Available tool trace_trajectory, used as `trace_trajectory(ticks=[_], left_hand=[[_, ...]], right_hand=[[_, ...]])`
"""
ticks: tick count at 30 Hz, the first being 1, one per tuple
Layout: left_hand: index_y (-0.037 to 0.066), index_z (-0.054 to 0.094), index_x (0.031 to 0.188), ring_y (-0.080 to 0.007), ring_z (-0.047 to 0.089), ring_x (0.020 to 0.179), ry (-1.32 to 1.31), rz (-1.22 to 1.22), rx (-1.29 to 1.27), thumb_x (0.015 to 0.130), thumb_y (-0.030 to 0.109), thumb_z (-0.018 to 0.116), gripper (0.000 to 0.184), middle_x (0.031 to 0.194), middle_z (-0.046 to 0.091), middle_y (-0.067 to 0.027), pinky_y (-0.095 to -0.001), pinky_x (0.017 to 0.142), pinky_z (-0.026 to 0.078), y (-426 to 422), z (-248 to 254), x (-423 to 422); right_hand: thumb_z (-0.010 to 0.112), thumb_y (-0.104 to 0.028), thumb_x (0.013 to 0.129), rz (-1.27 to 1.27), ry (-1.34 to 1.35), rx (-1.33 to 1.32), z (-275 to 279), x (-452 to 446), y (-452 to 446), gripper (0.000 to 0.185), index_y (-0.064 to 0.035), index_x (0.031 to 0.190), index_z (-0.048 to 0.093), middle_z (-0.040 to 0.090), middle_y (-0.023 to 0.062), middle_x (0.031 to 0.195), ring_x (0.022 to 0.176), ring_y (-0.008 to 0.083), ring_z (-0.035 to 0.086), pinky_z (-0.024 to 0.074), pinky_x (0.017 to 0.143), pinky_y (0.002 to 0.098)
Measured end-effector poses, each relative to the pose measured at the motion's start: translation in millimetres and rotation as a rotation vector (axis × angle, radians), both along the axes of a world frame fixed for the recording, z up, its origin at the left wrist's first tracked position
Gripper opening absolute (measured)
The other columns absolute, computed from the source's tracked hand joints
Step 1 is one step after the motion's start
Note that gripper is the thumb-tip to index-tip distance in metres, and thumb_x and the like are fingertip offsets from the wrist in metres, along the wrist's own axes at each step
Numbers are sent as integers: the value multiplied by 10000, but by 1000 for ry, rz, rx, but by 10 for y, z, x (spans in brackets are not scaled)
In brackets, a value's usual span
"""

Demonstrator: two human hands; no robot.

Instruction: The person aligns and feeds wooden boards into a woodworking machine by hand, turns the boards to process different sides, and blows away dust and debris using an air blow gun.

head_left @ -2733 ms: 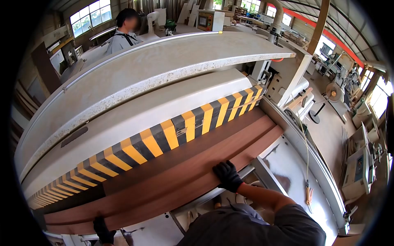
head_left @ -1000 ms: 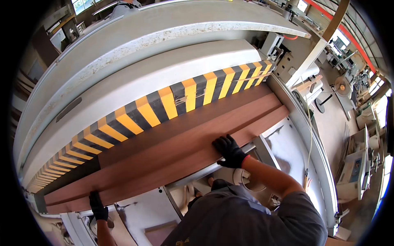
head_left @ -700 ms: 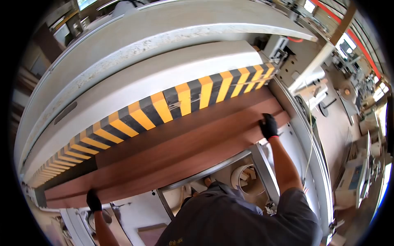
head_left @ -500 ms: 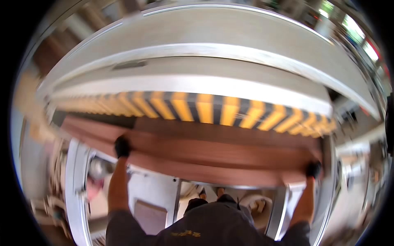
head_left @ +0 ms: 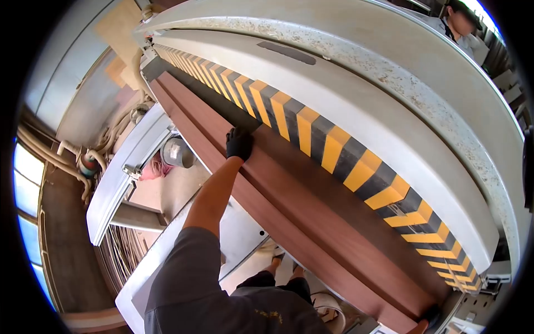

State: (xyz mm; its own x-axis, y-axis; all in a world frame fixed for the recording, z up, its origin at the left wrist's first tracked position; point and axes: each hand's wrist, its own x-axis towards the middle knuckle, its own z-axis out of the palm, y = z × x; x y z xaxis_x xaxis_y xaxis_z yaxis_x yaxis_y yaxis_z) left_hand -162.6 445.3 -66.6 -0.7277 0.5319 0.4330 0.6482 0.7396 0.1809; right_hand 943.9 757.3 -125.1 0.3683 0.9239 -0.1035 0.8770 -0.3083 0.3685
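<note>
Long reddish-brown boards [head_left: 311,222] lie stepped over one another along the front of a large machine, beside its yellow-and-black striped guard [head_left: 334,147]. My left hand [head_left: 239,143], in a black glove, rests on the upper board left of the middle, its fingers bent over the board. At the far right end of the boards is my right hand [head_left: 431,315], also gloved in black. It is dim and partly cut off, so its fingers cannot be made out.
Behind the guard stretches the white machine body [head_left: 378,111]. A person [head_left: 459,25] stands beyond it at the upper right. Left of the boards are a metal rail frame [head_left: 128,167] and a grey bucket [head_left: 177,152]. A round container [head_left: 328,312] stands near my feet.
The view has swung to the left. My right hand has moved along the boards to their right end. My left hand has shifted inward from the front edge onto the upper board.
</note>
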Motion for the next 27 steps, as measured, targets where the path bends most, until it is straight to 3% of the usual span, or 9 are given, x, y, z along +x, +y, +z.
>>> trace_trajectory(ticks=[2,11,17,21,23,25,27], left_hand=[[119,733,1065,-376,456,1273,-23,41,-3,899,316,594,293,1266,595,-144,-534,1092,321,48,22,56],[162,739,1118,-342,405,1361,-84,222,17,908,355,583,325,1321,596,-102,-551,1158,228,242,24,215],[142,724,1164,-351,322,1460,-328,248,-40,940,430,561,399,1407,584,-126,-557,1225,131,285,19,181],[119,722,1164,-369,288,1484,-306,247,-10,943,451,552,434,1390,600,-152,-558,1237,77,407,-106,226],[100,721,1145,-411,423,1389,-242,213,-80,937,457,566,442,1317,625,-201,-596,1185,226,393,-121,207],[65,720,1138,-403,578,1191,-321,198,-353,908,489,603,496,1223,640,-233,-641,1068,375,408,-133,-2],[117,663,907,-293,574,890,96,135,-430,919,375,605,264,929,602,-151,-506,788,416,243,-468,-134]], right_hand=[[348,-371,1072,8,24,12,-46,-45,90,454,-184,1440,539,531,128,1463,1303,315,518,398,1100,454],[397,-430,1046,26,95,36,104,-401,358,469,-160,1377,590,579,157,1386,1244,343,559,437,1056,462],[430,-469,1028,36,120,41,117,-485,496,488,-143,1335,625,612,176,1335,1204,362,587,464,1026,468],[451,-494,1016,70,131,46,94,-487,590,504,-132,1307,648,633,189,1302,1177,375,605,481,1006,472],[462,-507,1011,91,155,49,48,-509,653,513,-127,1293,659,644,196,1285,1164,381,614,490,996,474],[473,-520,1005,104,197,67,-135,-335,774,522,-122,1279,671,655,202,1268,1150,387,623,498,986,476],[484,-533,999,102,252,105,-165,-209,677,533,-116,1264,682,665,209,1251,1137,394,632,507,976,478]])
